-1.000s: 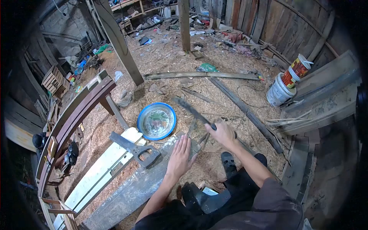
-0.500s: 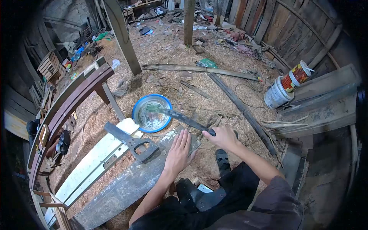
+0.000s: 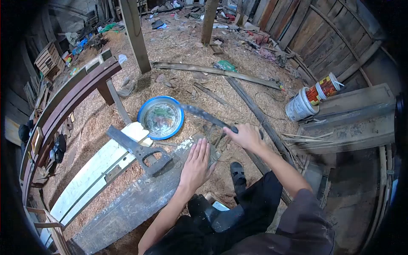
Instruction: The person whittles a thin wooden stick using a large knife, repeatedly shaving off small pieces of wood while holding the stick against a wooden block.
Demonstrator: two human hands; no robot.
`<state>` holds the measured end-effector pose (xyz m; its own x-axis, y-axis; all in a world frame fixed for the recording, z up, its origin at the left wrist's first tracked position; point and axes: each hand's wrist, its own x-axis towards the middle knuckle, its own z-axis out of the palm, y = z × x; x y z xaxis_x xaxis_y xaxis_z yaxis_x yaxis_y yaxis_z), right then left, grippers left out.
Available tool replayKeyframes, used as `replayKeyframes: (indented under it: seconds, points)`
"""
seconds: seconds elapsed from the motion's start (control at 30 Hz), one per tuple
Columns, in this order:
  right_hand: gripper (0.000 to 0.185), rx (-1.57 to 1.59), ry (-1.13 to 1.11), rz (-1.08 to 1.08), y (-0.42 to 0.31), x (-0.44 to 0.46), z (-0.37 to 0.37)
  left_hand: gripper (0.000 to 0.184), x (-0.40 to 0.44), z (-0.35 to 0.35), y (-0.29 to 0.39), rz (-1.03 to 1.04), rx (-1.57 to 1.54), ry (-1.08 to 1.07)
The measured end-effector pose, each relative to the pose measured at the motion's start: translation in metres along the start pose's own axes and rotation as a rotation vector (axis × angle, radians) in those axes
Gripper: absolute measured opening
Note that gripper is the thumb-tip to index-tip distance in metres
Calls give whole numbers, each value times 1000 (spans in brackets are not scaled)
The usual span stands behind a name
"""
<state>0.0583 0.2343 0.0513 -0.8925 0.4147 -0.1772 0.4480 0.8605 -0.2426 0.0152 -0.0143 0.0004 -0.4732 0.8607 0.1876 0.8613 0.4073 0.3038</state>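
Observation:
My right hand (image 3: pixel 245 138) is closed round the black handle of a long dark-bladed knife (image 3: pixel 206 115), its blade pointing left with the tip by the basin's rim. Flat on the end of a worn grey plank (image 3: pixel 123 212) lies my left hand (image 3: pixel 195 163), fingers stretched forward and holding nothing. Just ahead of its fingertips are pale chips (image 3: pixel 185 144) on the plank. A handsaw (image 3: pixel 138 149) rests to the left, across the plank and a white-painted board (image 3: pixel 87 180). The metal basin (image 3: pixel 160 138) with a blue rim stands beyond; what lies inside is unclear.
Wood shavings (image 3: pixel 204 95) cover the floor. A long dark beam (image 3: pixel 255 108) and a pole (image 3: pixel 216 72) lie ahead. Stacked buckets (image 3: pixel 302 105) stand at right, beside a wooden trough (image 3: pixel 352 123). A curved brown wooden frame (image 3: pixel 70 100) runs along the left, near a post (image 3: pixel 138 40).
My right hand has lifted the knife away from my left hand, and the tip has shifted from over the basin to its right edge. My left hand stays on the plank. The view has turned slightly.

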Motion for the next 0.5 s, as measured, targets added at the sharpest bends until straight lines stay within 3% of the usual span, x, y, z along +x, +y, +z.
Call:
replayKeyframes:
  seconds: [0.07, 0.33, 0.5]
  points:
    - [77, 57, 19, 83, -14, 0, 2, 75, -1, -2, 0, 5, 0, -4]
    - [82, 49, -146, -11, -14, -16, -5, 78, -1, -2, 0, 2, -20, -2]
    - [83, 150, -74, 58, -18, -31, 22, 80, -1, -1, -2, 9, -22, 1]
